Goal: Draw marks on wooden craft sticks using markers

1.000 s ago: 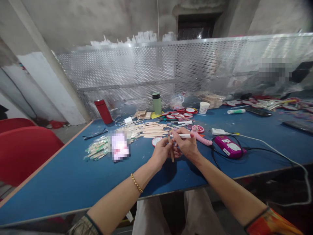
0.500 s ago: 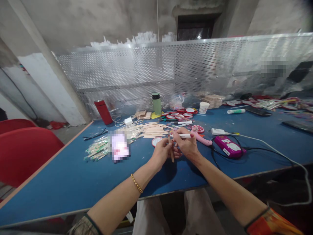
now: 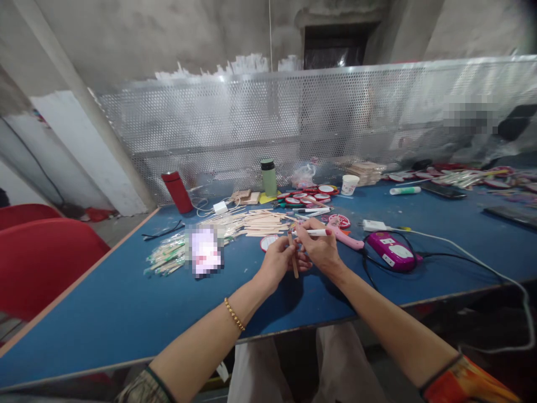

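My left hand (image 3: 277,262) is closed around a flat wooden stick (image 3: 293,259) that it holds nearly upright over the blue table (image 3: 126,302). My right hand (image 3: 320,247) is closed on a white pen-like tube (image 3: 312,232), whose tip meets the top of the stick. Both hands touch each other near the middle of the table. A red-rimmed round disc (image 3: 267,242) lies just behind my left hand. A pile of loose wooden sticks (image 3: 262,222) lies further back.
A pink glue gun (image 3: 344,235) and a purple power strip (image 3: 393,251) with cables lie right of my hands. Behind stand a red flask (image 3: 178,191), a green flask (image 3: 269,176), a white cup (image 3: 349,184) and several red discs (image 3: 310,197). Red chairs (image 3: 39,257) stand left.
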A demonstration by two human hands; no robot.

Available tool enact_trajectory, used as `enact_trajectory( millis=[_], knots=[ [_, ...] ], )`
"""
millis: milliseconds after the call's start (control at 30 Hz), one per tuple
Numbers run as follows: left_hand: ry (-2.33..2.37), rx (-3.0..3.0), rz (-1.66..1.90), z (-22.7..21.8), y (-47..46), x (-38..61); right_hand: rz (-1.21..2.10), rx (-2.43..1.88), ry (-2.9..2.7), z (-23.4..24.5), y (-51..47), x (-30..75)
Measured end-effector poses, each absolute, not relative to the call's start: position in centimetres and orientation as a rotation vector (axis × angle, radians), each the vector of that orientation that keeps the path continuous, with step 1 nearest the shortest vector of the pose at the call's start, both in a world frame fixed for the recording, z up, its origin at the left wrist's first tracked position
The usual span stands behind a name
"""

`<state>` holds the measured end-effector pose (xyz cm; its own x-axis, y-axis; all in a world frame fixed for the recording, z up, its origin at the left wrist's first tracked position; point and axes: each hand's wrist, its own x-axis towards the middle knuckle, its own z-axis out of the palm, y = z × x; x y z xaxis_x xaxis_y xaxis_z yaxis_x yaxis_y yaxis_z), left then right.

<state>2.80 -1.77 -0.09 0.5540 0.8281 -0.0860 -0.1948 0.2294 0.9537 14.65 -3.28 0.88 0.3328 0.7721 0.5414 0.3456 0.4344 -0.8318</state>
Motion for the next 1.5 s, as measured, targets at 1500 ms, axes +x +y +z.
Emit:
enact_trajectory(
  millis=[1500],
  knots=[
    [0.715, 1.126, 0.784, 0.09, -1.87, 2.71, 0.394, -1.149, -1.237, 0.93, -3.20, 14.64]
  ],
)
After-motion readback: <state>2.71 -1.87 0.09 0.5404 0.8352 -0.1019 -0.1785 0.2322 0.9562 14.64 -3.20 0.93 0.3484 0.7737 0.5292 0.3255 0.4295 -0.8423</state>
